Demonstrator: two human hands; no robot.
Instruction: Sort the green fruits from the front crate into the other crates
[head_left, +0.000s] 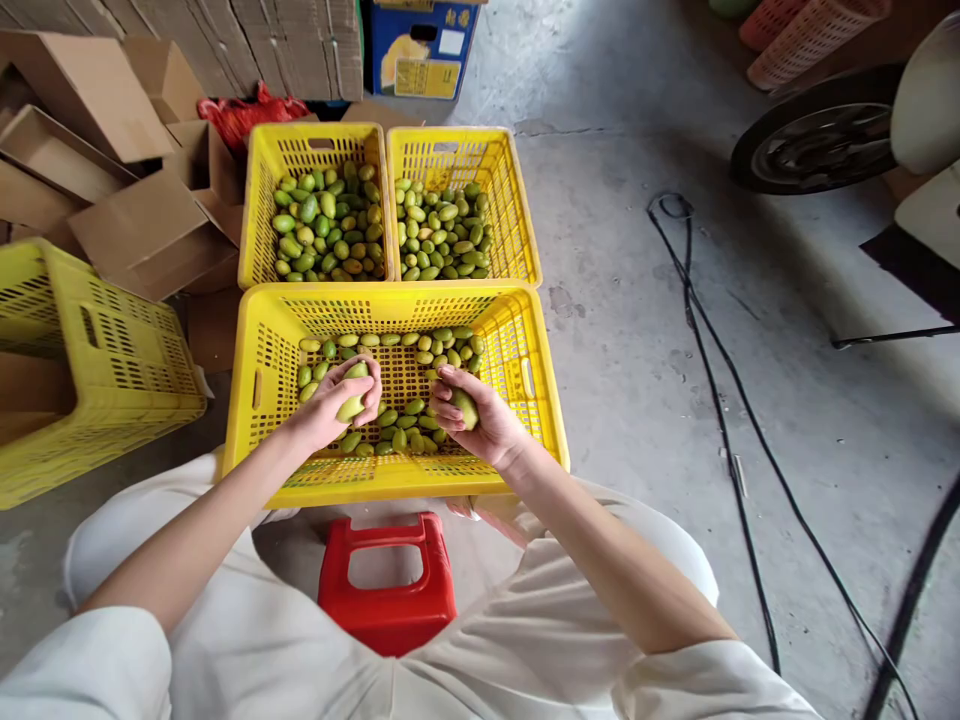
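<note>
Yellow plastic on my feed: the wide near crate (397, 491). Over it, my left hand (328, 406) curls round what look like two green fruits (355, 371); my right hand (487, 418) wraps another fruit (465, 408). Loose fruits (415, 407) lie below. I'd call this the holding step; release wants fingers easing open, low.

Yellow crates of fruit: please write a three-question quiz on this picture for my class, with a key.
1. True or false: only the right hand holds fruit.
2. How many crates stand just beyond the front crate? A one, B two, C four
3. Which is nearer the camera, the red stool or the blue box?

Key: 1 false, the left hand does too; 2 B; 3 the red stool.
</note>
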